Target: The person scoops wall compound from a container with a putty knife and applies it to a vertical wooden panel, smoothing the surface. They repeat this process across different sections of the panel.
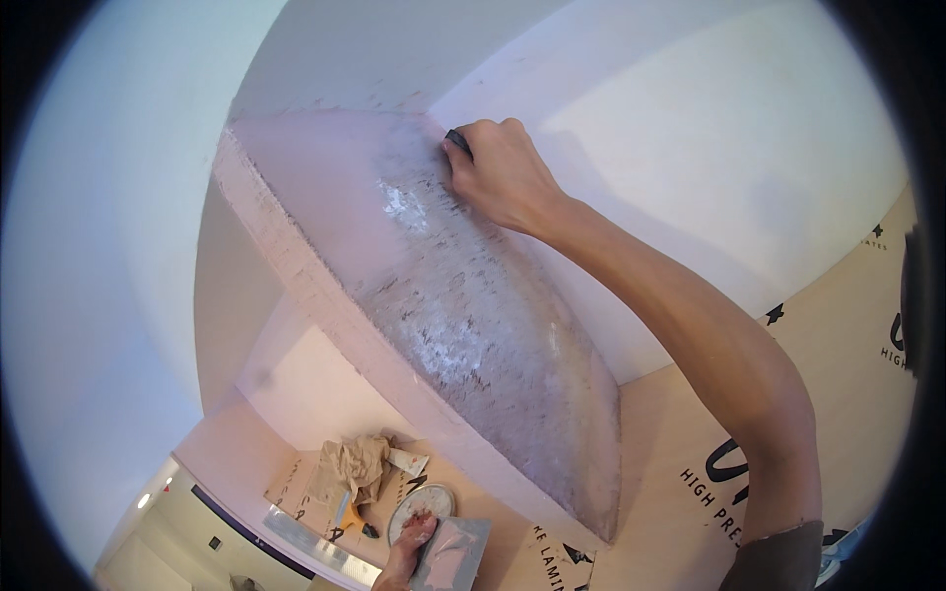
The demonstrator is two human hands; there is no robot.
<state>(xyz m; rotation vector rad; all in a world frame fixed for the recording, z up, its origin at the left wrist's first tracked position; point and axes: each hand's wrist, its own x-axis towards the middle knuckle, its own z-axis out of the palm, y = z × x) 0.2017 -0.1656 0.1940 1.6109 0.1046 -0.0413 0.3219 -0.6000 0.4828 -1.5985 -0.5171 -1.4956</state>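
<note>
High up, my right hand (503,172) is closed around a black-handled tool (458,143); its blade is hidden or too blurred to make out. The hand is close to the upper right edge of a pinkish plastered panel (315,167). Rough grey patches and shiny wet spots cover much of this panel. Low in the view, my left hand (416,537) grips the edge of a flat grey rectangular plate (451,559) with pink plaster spread on it. A round pale bucket top (439,497) shows behind that hand.
A crumpled brown paper bag (360,468) and an orange-and-black tool (352,514) lie below on printed tan board (670,433). White walls rise beside the panel, one at the right (709,167). A dark object (909,295) shows at the far right rim.
</note>
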